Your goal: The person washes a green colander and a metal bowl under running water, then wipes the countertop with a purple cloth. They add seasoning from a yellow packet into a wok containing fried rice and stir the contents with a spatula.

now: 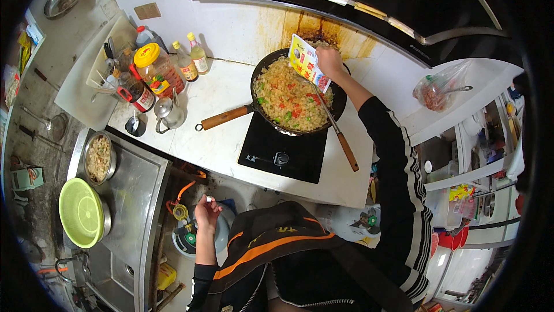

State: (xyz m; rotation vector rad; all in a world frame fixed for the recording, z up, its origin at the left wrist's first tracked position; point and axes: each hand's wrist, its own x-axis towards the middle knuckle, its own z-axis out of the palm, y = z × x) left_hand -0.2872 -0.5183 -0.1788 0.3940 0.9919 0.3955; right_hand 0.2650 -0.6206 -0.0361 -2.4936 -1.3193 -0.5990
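Over the far side of a wok (295, 91) on a black cooktop (283, 150), my right hand (331, 62) grips a printed seasoning packet (308, 62), tilted downward above the food. Fried rice (285, 89) with green and red bits fills the wok. A metal utensil with a wooden handle (347, 151) rests in the rice and leans over the wok's near right rim. The wok's wooden handle (227, 117) points left. Low in front of my body, my left hand (207, 213) pinches a small white piece (209, 199), too small to identify.
Glass bottles (186, 62), a yellow-lidded jar (159, 69) and a metal pot (169, 113) stand left on the counter. Further left, a rice bowl (99, 158) and green colander (81, 212) sit beside the sink (117, 264). A gas cylinder (220, 227) stands below; a range hood (368, 18) overhangs.
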